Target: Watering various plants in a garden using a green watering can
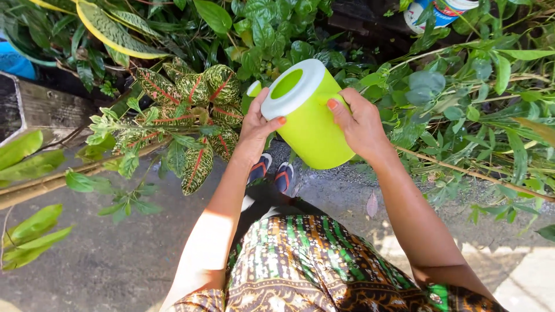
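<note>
Gripping a lime-green watering can (309, 124) between them, the left hand (258, 126) curls its fingers on the white rim while the right hand (359, 122) clasps the far side, above red-veined leaves (199, 110).

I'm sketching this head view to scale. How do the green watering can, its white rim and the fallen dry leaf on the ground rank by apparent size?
1. Green watering can
2. White rim
3. Dry leaf
</note>
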